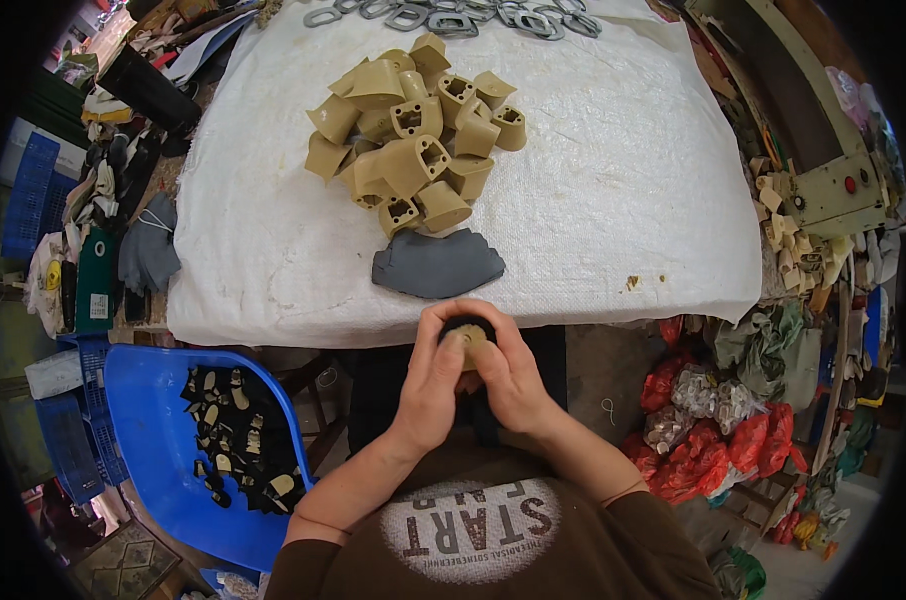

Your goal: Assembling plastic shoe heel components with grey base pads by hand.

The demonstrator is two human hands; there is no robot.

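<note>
On the white-covered bench (613, 200) a tan heel heap (418, 130) waits while our left hand (435, 375) and right hand (508, 372) fingers clasp one black-wrapped heel (467, 334), finished ones filling the blue tub (153, 420)

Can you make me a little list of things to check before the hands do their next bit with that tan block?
1. Both hands on the piece: left hand and right hand clasp the tan heel block: ok.
2. Black covering sits smooth on the block: cannot tell, fingers hide it.
3. More tan blocks in the pile on the white cloth: ok.
4. Grey sheet pieces lie near the table edge, close to the hands: ok.
5. Blue tub beside the left arm has room: ok.
</note>
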